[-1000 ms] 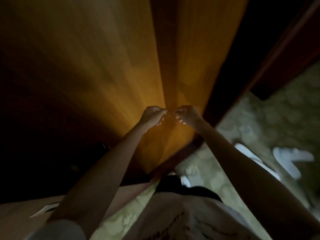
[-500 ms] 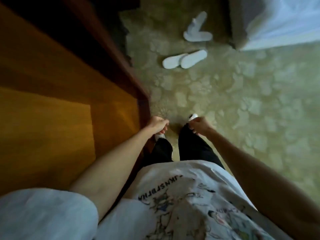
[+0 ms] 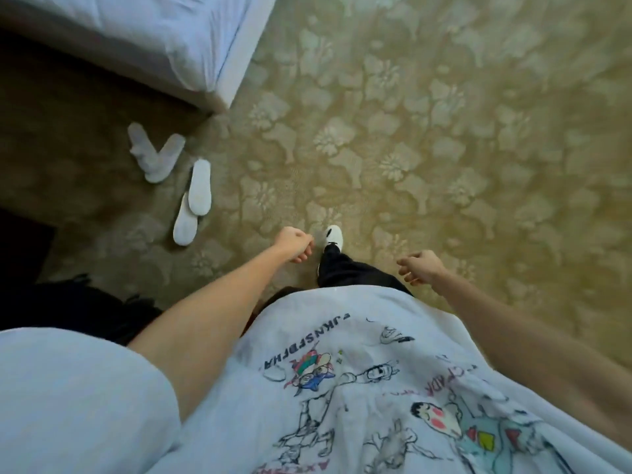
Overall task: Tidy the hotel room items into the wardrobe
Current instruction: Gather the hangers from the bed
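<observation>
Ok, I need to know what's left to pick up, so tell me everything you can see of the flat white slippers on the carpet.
The flat white slippers are a pair lying on the patterned carpet, to the person's left, near the bed corner. They look soft and thin. One overlaps the other's end, so they form a slightly bent line. Neither hand touches them. A second, crossed white pair lies just beyond, apart from them.

Patterned carpet [image 3: 427, 138], white bed [image 3: 191, 39]
</observation>
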{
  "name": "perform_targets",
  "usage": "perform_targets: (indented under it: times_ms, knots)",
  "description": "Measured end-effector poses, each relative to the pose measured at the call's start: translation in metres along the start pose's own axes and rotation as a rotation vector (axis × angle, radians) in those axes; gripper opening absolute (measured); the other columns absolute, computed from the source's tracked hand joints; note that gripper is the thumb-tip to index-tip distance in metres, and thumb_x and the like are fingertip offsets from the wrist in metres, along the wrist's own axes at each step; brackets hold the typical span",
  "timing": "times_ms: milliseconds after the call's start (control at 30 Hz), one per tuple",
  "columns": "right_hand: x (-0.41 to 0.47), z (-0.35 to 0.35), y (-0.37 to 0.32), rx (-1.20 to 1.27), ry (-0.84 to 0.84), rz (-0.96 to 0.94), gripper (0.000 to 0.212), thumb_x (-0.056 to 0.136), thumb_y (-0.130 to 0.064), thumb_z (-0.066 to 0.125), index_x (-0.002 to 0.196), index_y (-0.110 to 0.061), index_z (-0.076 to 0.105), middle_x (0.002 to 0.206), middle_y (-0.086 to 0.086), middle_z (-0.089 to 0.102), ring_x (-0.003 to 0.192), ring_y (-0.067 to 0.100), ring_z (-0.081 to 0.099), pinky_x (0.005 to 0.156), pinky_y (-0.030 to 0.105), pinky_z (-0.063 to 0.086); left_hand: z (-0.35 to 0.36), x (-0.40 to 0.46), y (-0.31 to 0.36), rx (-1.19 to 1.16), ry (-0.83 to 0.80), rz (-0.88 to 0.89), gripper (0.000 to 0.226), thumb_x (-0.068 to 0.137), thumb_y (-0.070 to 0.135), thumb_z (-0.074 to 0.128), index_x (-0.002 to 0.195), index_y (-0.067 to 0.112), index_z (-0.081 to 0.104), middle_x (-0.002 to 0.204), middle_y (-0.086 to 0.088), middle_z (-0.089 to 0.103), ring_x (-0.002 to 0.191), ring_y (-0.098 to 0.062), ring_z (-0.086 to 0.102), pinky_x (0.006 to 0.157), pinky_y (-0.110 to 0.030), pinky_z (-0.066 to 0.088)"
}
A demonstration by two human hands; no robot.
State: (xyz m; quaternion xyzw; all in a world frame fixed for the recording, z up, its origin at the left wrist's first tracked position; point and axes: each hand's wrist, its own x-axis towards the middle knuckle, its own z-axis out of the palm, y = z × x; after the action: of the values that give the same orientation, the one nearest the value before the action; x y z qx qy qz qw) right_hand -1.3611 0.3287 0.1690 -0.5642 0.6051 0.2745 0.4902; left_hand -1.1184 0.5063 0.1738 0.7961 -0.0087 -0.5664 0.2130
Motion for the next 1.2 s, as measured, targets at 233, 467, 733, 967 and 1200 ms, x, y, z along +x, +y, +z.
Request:
perform_targets:
  times_ms: [233, 467, 733, 967, 1200]
  knots:
    - [0.049, -0.067, -0.087, 0.078, 0.011, -0.050, 0.025, 0.098, -0.018, 0.057, 0.109, 0.001, 0.069, 0.083, 0.009, 0.069, 0.067, 0.020, 0.062, 0.061, 0.031, 0.053, -0.049, 0.038, 0.118, 0.151, 0.049, 0.154, 0.021, 0.100, 0.011, 0.052, 0.099, 0.001, 0.070, 0.072, -0.007, 0.065, 0.056, -0.017, 0.057, 0.049, -0.022, 0.047]
    - [0.095, -0.102, -0.288, -0.054, -0.057, -0.355, 0.023, 0.095, -0.020, 0.056, 0.098, -0.004, 0.072, 0.089, 0.010, 0.074, 0.071, 0.019, 0.066, 0.066, 0.033, 0.057, -0.098, 0.094, 0.180, 0.053, 0.108, 0.064, 0.021, 0.100, 0.011, 0.053, 0.087, 0.006, 0.068, 0.071, -0.008, 0.063, 0.054, -0.017, 0.055, 0.043, -0.019, 0.045]
    - [0.170, -0.183, -0.500, -0.364, -0.128, -0.535, 0.025, 0.091, -0.018, 0.055, 0.098, -0.002, 0.073, 0.087, 0.013, 0.076, 0.076, 0.027, 0.072, 0.068, 0.036, 0.059, -0.163, 0.193, 0.274, -0.151, 0.119, -0.184, 0.019, 0.099, 0.014, 0.054, 0.093, 0.006, 0.069, 0.078, -0.010, 0.066, 0.057, -0.018, 0.058, 0.051, -0.025, 0.048]
    - [0.243, -0.327, -0.621, -0.511, -0.084, -0.505, 0.023, 0.095, -0.018, 0.055, 0.103, -0.003, 0.071, 0.088, 0.008, 0.073, 0.066, 0.013, 0.063, 0.061, 0.024, 0.054, -0.212, 0.255, 0.468, -0.094, 0.021, -0.064, 0.018, 0.100, 0.014, 0.053, 0.089, 0.008, 0.067, 0.076, -0.007, 0.065, 0.058, -0.017, 0.057, 0.050, -0.022, 0.046]
    - [0.326, -0.457, -0.700, -0.509, 0.029, -0.335, 0.022, 0.093, -0.020, 0.056, 0.098, -0.005, 0.073, 0.085, 0.009, 0.075, 0.065, 0.018, 0.066, 0.058, 0.027, 0.055, -0.253, 0.320, 0.655, -0.074, 0.005, 0.120, 0.016, 0.100, 0.013, 0.056, 0.094, 0.007, 0.068, 0.075, -0.008, 0.068, 0.057, -0.016, 0.059, 0.048, -0.022, 0.048]
